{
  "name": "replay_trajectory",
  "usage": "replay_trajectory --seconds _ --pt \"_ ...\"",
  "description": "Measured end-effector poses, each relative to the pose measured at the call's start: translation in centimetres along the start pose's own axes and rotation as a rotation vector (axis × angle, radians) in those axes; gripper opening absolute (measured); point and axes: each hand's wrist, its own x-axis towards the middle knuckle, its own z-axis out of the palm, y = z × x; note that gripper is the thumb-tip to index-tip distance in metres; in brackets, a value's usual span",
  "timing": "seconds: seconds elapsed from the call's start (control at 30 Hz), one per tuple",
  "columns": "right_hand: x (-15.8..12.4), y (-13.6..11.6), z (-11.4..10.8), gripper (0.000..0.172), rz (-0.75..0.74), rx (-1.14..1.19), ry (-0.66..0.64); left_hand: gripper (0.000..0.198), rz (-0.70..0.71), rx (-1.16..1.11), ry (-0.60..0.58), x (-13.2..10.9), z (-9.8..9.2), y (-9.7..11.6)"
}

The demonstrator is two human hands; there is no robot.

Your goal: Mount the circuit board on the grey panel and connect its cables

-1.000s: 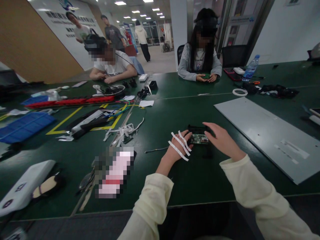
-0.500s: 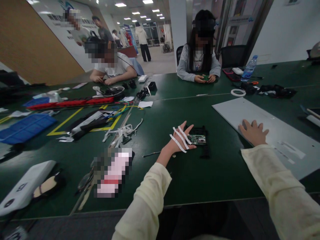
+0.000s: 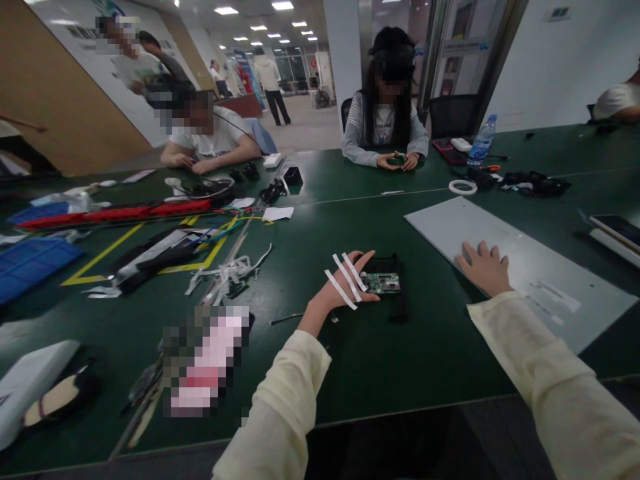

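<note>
Left hand [image 3: 345, 283] at circuit board [image 3: 384, 283], grip unclear; right hand [image 3: 485, 272] over panel [image 3: 533, 257], fingers spread.

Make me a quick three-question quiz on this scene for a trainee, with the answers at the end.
1. Multiple choice: how many white strips cross the back of the left hand?
a) one
b) three
c) five

2. True or false: the right hand is gripping the water bottle.

3. Fill the gap: the circuit board is closest to the person's ... hand.

Key:
1. b
2. False; it is spread over the gray panel.
3. left
</note>
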Motion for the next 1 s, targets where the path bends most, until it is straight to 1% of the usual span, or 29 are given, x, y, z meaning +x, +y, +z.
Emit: replay_trajectory --seconds 0.13,0.33,0.53,0.67,0.77,0.83,0.9,0.93,0.97,1.0 --pt "-1.3 -1.7 -0.4 0.062 -0.096 -0.010 -0.011 0.107 -0.015 0.032 0.032 -0.1 -0.7 0.2" --pt "-4.2 -5.0 -2.1 0.063 -0.313 0.042 -0.066 0.106 -0.006 0.064 0.056 -0.6 -2.0 1.5" --pt "-7.0 -8.7 -3.7 0.064 -0.544 0.155 -0.128 0.107 -0.010 0.071 0.074 -1.3 -3.6 2.2" --pt "-8.6 -10.6 -4.6 0.063 -0.706 0.250 -0.171 0.105 -0.034 0.083 0.111 -1.2 -4.7 2.5" --pt "-9.6 -11.6 -5.4 0.061 -0.827 0.330 -0.164 0.105 -0.014 0.096 0.133 -1.2 -5.0 2.7" --pt "-9.9 -11.8 -5.8 0.057 -0.908 0.409 -0.171 0.105 0.003 0.097 0.138 -1.2 -5.0 2.8" --pt "-9.8 -11.0 -5.9 0.052 -0.961 0.489 -0.211 0.105 0.007 0.100 0.135 -1.2 -4.7 2.7" --pt "-9.6 -10.2 -5.8 0.050 -0.952 0.509 -0.226 0.106 0.005 0.104 0.133 -1.2 -4.5 2.7" --pt "-9.4 -9.1 -5.6 0.049 -0.913 0.507 -0.232 0.106 -0.001 0.109 0.129 -1.3 -4.3 2.7" --pt "-9.0 -7.7 -5.3 0.048 -0.827 0.478 -0.209 0.106 -0.007 0.113 0.120 -1.3 -4.1 2.7"
